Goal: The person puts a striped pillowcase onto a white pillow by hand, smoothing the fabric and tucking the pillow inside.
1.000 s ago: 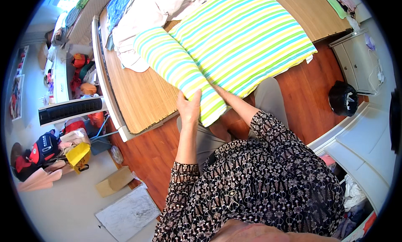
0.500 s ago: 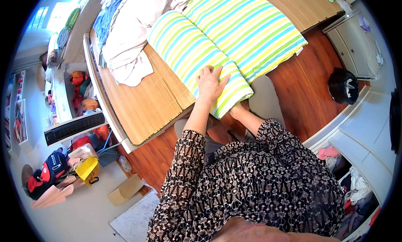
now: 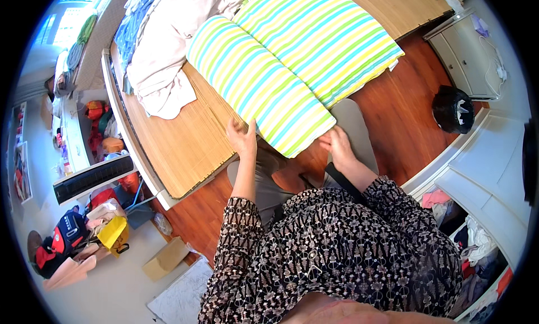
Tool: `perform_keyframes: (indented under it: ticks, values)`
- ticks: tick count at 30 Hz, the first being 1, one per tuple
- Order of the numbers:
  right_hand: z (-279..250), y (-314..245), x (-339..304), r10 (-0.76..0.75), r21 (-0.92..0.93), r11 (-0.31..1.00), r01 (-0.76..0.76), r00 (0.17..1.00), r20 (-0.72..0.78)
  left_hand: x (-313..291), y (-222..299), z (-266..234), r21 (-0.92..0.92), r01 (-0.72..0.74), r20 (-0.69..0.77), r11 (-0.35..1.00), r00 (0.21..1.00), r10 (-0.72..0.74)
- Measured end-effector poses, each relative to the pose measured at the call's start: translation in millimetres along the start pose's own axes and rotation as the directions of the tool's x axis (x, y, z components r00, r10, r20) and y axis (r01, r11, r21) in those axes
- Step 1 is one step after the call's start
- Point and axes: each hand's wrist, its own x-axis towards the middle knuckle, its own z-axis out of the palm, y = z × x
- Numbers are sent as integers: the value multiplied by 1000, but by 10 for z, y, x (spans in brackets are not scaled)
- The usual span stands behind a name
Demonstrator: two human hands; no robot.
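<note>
A padded quilt point(image 3: 331, 40) with green, yellow, blue and white stripes lies on the bamboo-matted bed. Its left side is folded over into a thick roll point(image 3: 258, 83), whose near end sticks out past the bed's edge. My left hand point(image 3: 242, 139) is open beside the roll's lower left side, thumb and fingers apart, holding nothing. My right hand point(image 3: 341, 150) is at the near right corner of the roll, fingers loosely spread next to the fabric. Whether its fingertips touch the cloth is hard to tell.
A pale crumpled blanket point(image 3: 163, 83) and blue bedding point(image 3: 135, 21) lie left on the bamboo mat point(image 3: 163, 150). A black-bagged bin point(image 3: 452, 109) stands on the wooden floor by a white cabinet point(image 3: 457, 60). Bags point(image 3: 70, 228) are piled at left; clothes point(image 3: 477, 245) fill an open drawer at right.
My left hand has lifted off the top of the roll and moved down to its left side. My right hand has come out from under the near end to its right corner.
</note>
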Motion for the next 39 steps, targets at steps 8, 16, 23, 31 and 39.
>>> perform_keyframes:
  ticks: [8,16,23,31,39]
  values:
    - [-1,-395,188,146,205,957,-207,949,281,-474,-64,248,-478,771,703,421,623,-343]
    - [-136,-795,717,-121,-546,821,166,986,118,-105,370,229,-546,748,661,376,661,-356]
    - [326,-781,1109,-146,-259,952,164,985,89,409,763,110,-569,641,565,516,760,-322]
    - [1455,-402,675,-24,-231,969,83,969,247,821,351,-843,-432,519,446,738,834,-325]
    - [1718,-245,631,271,-511,854,99,753,599,1055,593,-1374,-152,380,372,912,877,-304]
